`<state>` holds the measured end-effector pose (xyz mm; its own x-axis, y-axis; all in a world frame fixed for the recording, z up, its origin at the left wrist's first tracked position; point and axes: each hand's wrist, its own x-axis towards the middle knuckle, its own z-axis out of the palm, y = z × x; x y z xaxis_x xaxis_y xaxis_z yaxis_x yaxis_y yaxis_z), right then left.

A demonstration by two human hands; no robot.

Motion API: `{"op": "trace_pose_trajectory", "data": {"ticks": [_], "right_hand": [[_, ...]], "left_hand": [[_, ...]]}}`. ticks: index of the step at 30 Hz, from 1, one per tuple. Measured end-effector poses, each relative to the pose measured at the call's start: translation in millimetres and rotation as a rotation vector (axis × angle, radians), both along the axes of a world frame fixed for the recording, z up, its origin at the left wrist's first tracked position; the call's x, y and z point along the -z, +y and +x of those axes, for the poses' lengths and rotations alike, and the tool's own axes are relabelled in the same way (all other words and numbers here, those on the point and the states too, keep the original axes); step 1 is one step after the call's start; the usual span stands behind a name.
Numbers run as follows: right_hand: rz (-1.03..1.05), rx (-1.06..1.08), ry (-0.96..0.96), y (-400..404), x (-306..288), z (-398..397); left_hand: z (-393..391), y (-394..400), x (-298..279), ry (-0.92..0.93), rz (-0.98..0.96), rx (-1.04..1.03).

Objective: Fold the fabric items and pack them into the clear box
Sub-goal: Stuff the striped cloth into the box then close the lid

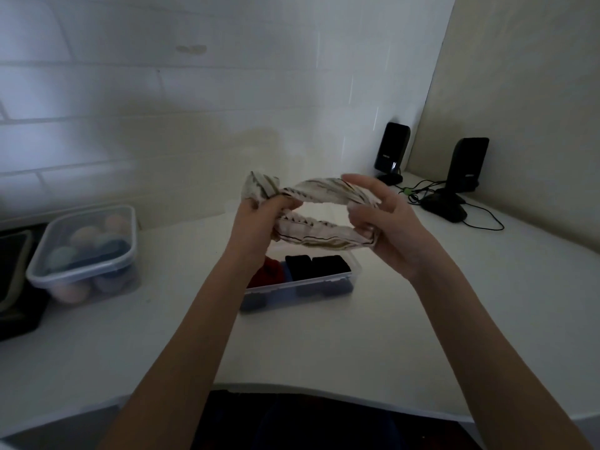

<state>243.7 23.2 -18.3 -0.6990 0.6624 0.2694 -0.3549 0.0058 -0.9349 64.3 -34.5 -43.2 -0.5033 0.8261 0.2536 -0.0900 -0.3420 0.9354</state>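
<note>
White tiled wall behind, beige panel at the right, white counter (pixel 373 345) running under both.

Head view, all placed relative to the clear box (pixel 300 282):
- clear box sits open on the counter, mid-frame. Inside: two black folded pieces (pixel 316 264) side by side at its right half, something red (pixel 268 271) at its left end, a bit of blue between them. More dark fabric shows through the front wall, too blurred to tell apart.
- striped cream fabric (pixel 311 216) is held in the air directly above the box, not touching it, twisted into a loop with an upper and a lower strand.
- left hand (pixel 263 219) above the box's left end, fingers curled tight around the bunched left end of the fabric.
- right hand (pixel 383 219) above the box's right end, thumb and fingers pinching the fabric's right end, the other fingers loosely spread.
- lidded container (pixel 87 251) well left of the box, closed, holding rounded pastel and dark items.
- two black speakers (pixel 467 167) far right and behind the box, cables trailing on the counter.
</note>
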Motion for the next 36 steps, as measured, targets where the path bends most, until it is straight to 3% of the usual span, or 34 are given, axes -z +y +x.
{"op": "trace_pose_trajectory", "data": {"ticks": [5, 9, 13, 18, 21, 28, 33, 36], "right_hand": [[-0.009, 0.181, -0.075, 2.5, 5.7, -12.4], [-0.011, 0.232, -0.164, 1.9, 10.7, -24.8], [-0.112, -0.096, -0.258, -3.8, 8.7, -24.7], [-0.129, -0.043, -0.144, -4.1, 7.4, -27.4], [-0.243, -0.053, -0.041, -2.6, 2.5, -26.9], [-0.292, -0.107, -0.033, -9.3, -3.0, -27.2], [-0.182, -0.028, -0.143, -8.9, -0.7, -34.4], [-0.17, -0.044, -0.132, -7.3, -1.1, -33.4]], "left_hand": [[12.5, -7.5, -8.3, -0.668, 0.1, 0.413], [18.8, -12.8, -10.6, -0.57, 0.058, 0.808], [14.7, -16.4, -8.9, -0.545, -0.006, 0.952], [7.8, -17.7, -0.5, -0.422, -0.095, 0.892], [4.4, -17.7, 4.0, -0.401, -0.101, 0.798], [6.3, -16.1, -0.6, -0.395, -0.177, 0.571], [11.9, -19.6, -3.2, -0.075, -0.18, 0.379], [11.6, -21.6, -5.1, -0.011, -0.208, 0.386]]}}
